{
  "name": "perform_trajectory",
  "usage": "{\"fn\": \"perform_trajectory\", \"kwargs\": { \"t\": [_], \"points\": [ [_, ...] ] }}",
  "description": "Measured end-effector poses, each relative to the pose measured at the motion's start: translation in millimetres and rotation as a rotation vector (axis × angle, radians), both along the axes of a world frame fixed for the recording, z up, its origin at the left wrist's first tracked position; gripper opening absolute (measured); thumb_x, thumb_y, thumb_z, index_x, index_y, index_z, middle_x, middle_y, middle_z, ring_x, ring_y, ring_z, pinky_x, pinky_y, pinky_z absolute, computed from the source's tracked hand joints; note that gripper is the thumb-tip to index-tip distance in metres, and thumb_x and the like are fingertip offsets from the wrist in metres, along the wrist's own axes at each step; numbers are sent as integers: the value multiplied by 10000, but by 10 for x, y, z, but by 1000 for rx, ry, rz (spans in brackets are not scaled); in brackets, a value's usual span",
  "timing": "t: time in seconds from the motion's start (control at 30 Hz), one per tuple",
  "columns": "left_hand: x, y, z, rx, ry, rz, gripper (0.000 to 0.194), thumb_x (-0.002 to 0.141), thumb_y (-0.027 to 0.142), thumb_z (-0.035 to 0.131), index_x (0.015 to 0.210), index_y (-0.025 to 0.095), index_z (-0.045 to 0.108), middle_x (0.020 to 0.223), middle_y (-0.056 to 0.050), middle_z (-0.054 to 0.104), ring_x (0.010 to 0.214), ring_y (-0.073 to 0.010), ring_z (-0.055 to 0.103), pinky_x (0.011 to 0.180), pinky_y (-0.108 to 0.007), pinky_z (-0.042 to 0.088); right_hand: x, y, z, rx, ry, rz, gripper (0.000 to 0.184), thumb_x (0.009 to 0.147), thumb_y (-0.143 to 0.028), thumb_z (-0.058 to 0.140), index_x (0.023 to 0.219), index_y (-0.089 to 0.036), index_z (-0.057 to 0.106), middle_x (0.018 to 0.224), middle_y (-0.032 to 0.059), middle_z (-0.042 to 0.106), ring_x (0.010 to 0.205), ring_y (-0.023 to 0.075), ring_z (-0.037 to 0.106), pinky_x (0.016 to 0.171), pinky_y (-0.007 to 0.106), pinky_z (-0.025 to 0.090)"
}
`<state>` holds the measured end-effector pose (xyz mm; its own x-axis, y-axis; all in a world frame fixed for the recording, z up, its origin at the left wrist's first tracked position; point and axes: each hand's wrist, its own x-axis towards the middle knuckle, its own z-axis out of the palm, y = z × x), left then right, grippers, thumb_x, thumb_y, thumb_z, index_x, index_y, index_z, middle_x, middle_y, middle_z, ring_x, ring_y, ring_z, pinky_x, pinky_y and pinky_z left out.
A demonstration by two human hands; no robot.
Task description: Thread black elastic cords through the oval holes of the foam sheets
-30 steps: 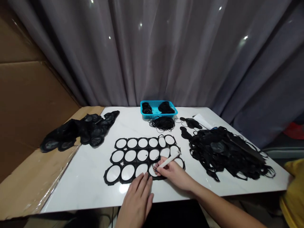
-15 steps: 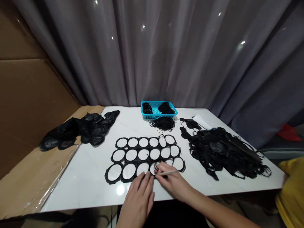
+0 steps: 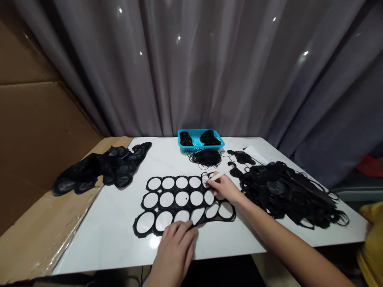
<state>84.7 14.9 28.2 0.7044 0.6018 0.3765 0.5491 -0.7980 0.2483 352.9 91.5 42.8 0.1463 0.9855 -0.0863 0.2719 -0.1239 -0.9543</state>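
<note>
A black rubber-like sheet [image 3: 174, 208] with three rows of round cut-outs lies flat on the white table. My left hand [image 3: 176, 244] rests with fingers outstretched on its front edge. Over the back row, at the right end, my right hand [image 3: 224, 187] grips a pale pen-like stick [image 3: 223, 172] that slants up and to the right. The stick's working end is hidden by the fingers. Thin black loops seem to be near those fingertips, too small to make out clearly. Behind the sheet sits a heap of thin black rings [image 3: 206, 158].
A blue basket [image 3: 201, 148] holding black bundles stands at the back. Black scraps [image 3: 284, 191] are piled at right, beside a white strip [image 3: 257, 155]. Black sheets [image 3: 98, 169] lie at left, partly on cardboard [image 3: 36, 239]. Yellow cloth [image 3: 372, 239] shows at lower right.
My right hand has moved away from the front row to the back right of the sheet, carrying the stick. The stick now points upward more. My left hand stays at the front edge.
</note>
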Motion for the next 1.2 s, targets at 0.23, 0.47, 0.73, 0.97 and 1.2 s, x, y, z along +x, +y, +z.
{"fn": "perform_trajectory", "kwargs": {
  "t": [0.23,0.47,0.73,0.97,1.2],
  "points": [
    [206,377,-189,68,47,70,418,911,189,558,1328,158,562,1341,-97,632,1253,-307,569,984,-466,531,-368,-111,-111,-140,433,177,332,769,-418,748,780,-190,506,853,36,676,763,152,649,696,269,501],
    [169,354,-323,177,116,91,451,926,233,546,1374,179,535,1410,-80,588,1284,-308,551,1003,-481,502,-419,-314,-139,53,-82,312,145,918,-237,541,782,-197,513,781,-21,574,729,139,509,676,256,393],
    [177,368,-323,162,114,83,457,931,215,529,1387,199,528,1428,-74,572,1309,-292,526,1035,-465,463,-510,-439,-180,242,-381,384,138,945,-163,483,814,-206,496,882,23,585,827,175,535,747,291,425],
    [143,349,-368,169,129,77,474,919,197,541,1393,197,522,1441,-86,558,1314,-302,521,1035,-483,466,-27,91,-96,383,-700,52,156,931,-144,425,815,-210,507,849,79,602,817,229,536,754,355,442],
    [226,533,-87,13,122,70,347,943,266,553,1285,221,597,1312,-94,643,1171,-286,625,983,-486,521,98,520,-72,-92,61,67,174,878,-274,606,764,-194,501,739,12,665,440,87,520,415,205,378]
  ]
}}
